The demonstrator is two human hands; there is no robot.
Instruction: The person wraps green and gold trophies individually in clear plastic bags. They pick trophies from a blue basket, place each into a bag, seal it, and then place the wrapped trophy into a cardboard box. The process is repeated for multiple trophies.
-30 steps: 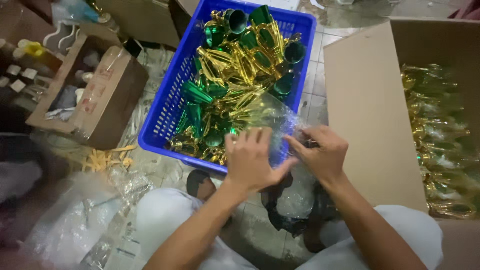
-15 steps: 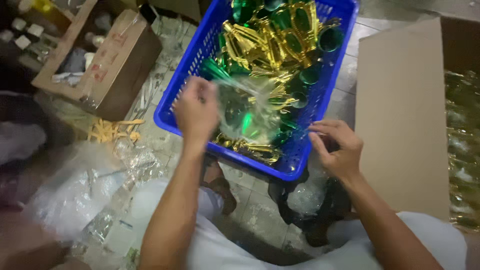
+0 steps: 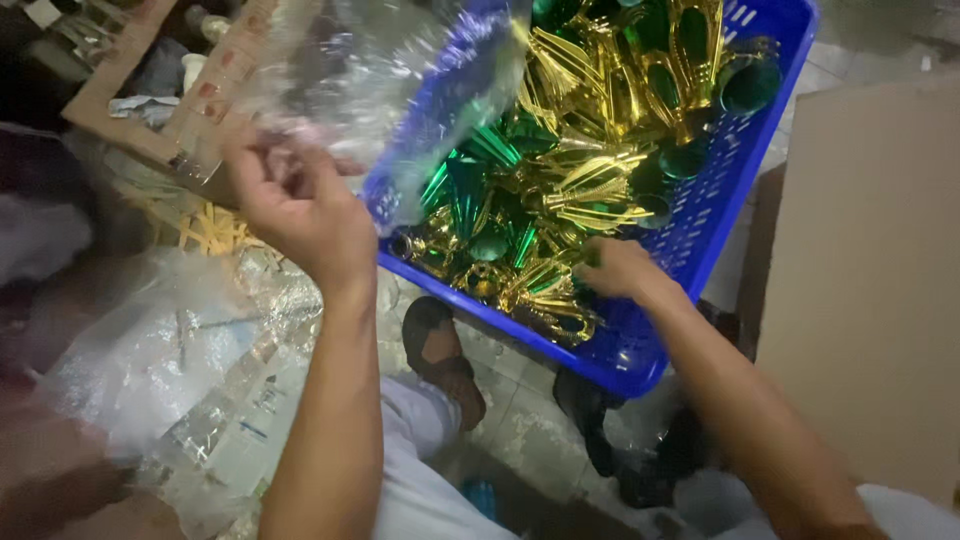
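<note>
The clear plastic bag (image 3: pixel 400 90) hangs pinched in the raised left hand (image 3: pixel 300 205), over the blue basket (image 3: pixel 700 230) rim; it could slip or snag on the gold and green parts (image 3: pixel 560 190). The right hand (image 3: pixel 620 268) curls among those parts, its grip hidden. Half a second ago the bag lay lower and the right hand sat outside the basket.

— How is the light? Dim overall, brightest toward the top right; the left edge sinks into shadow.

— Any glare? Yes; the gold and green trophy parts (image 3: pixel 580 190) glint hard, and the clear plastic bag (image 3: pixel 400 90) shines; it and the left hand (image 3: pixel 295 205) are smeared with motion blur.
</note>
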